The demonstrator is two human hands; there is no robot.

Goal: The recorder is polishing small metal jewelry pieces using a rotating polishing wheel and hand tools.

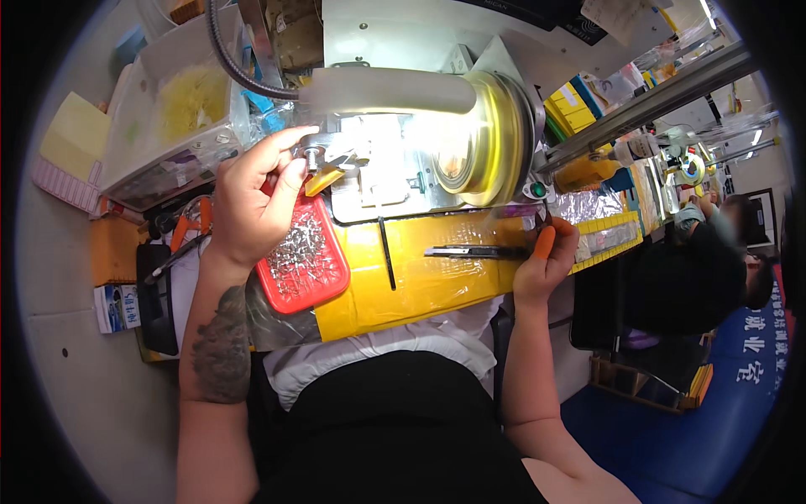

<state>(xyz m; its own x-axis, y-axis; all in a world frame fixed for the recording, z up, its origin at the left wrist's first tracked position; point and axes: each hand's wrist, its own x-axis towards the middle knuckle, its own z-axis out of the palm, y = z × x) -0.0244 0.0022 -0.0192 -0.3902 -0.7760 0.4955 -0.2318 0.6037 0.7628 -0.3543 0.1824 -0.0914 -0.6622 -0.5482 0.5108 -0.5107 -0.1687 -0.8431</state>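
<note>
My left hand (256, 189) is raised at the left side of a bench machine (395, 181). Its thumb and bent fingers close around a small silver metal piece (312, 155), beside a yellow angled part (323, 179). Below that hand lies a red tray (342, 281) with many tiny metal parts (298, 252). My right hand (546, 260), an orange cover on one finger, is at the machine's right end below a green button (537, 190). Its fingers pinch together; a small dark thing shows at their tips, too small to name. A utility knife (474, 251) rests left of it.
Yellow tape covers the bench front (369, 315), where a black strip (386, 252) lies. A lamp-like tube (395, 91) and a large wheel (504, 139) stand over the machine. At left are a white bin (164, 155) and orange-handled tool (193, 225). Another person (684, 277) sits right.
</note>
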